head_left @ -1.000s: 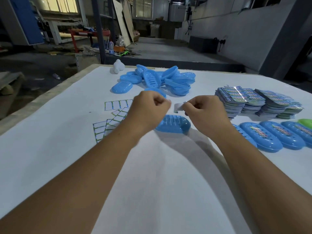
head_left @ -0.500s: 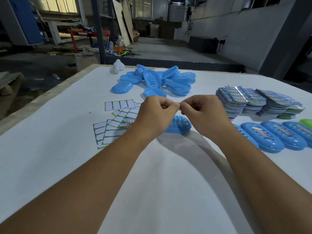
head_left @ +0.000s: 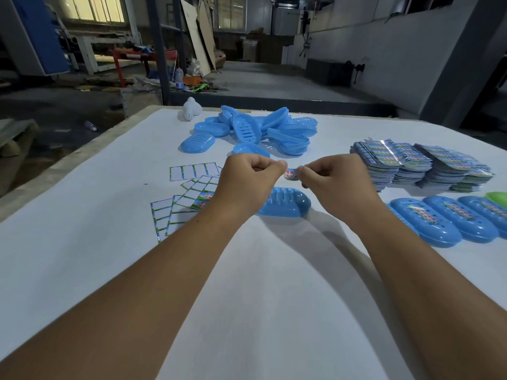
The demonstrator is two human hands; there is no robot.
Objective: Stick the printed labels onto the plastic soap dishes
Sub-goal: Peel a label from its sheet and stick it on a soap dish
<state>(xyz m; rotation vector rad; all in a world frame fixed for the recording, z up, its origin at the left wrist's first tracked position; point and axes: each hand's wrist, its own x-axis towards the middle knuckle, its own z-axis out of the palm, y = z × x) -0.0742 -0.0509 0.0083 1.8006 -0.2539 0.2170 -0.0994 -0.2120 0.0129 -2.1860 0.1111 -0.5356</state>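
Note:
A small printed label (head_left: 290, 174) is stretched between my two hands above the table. My left hand (head_left: 248, 185) pinches its left end and my right hand (head_left: 333, 185) pinches its right end. Right below them lies a blue soap dish (head_left: 288, 204) on the white table, partly hidden by my left hand. Used label sheets (head_left: 189, 198) lie to the left of it. A heap of blue soap dishes (head_left: 263, 130) sits further back.
Stacks of printed label sheets (head_left: 417, 163) stand at the right. In front of them lies a row of labelled blue dishes (head_left: 450, 220), with a green dish (head_left: 498, 197) at the frame edge. A white object (head_left: 191, 108) stands near the table's far edge (head_left: 82, 157).
My hands came together and have drawn slightly apart again, with the label's printed face now showing between them. My left hand moved right, uncovering the sheets.

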